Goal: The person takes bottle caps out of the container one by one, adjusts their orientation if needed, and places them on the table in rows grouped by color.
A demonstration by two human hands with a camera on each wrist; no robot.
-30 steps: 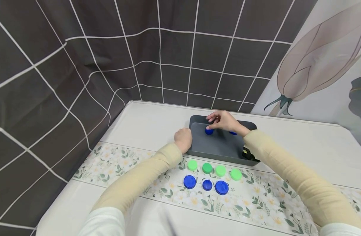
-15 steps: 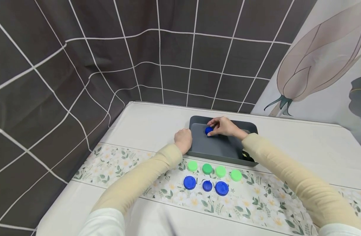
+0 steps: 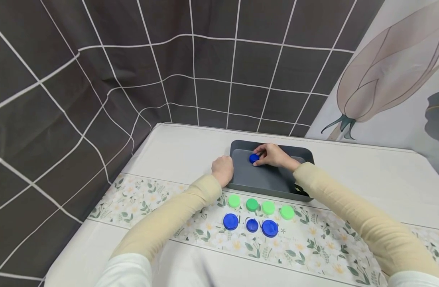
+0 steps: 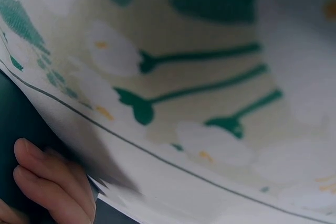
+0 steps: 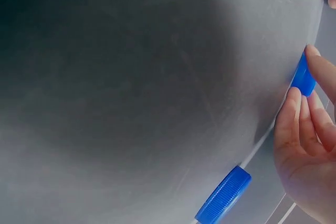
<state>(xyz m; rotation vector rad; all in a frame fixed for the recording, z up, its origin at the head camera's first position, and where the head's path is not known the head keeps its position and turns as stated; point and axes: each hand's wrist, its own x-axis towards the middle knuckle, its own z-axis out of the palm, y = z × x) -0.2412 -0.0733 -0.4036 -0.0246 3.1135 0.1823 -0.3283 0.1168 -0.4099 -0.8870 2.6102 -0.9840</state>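
In the head view, my right hand (image 3: 272, 155) is over the dark grey tray (image 3: 266, 177), pinching a blue bottle cap (image 3: 253, 158) near the tray's back left. The right wrist view shows thumb and fingertips on opposite sides of this cap (image 5: 303, 78), low at the tray floor. A second blue bottle cap (image 5: 224, 195) with a ribbed side lies in the tray; my right hand hides it in the head view. My left hand (image 3: 223, 170) grips the tray's left wall, its curled fingers (image 4: 50, 182) against the dark surface in the left wrist view.
In front of the tray, several green caps (image 3: 252, 205) form a row on the flowered cloth (image 3: 201, 223). Nearer stand three blue caps (image 3: 252, 225). A black item with a yellow-green mark (image 3: 301, 190) sits in the tray's right front corner, partly behind my sleeve.
My right hand has dropped slightly and turned about the blue cap, which stays at nearly the same place. The second cap in the tray has become hidden in the head view. My left hand stays put.
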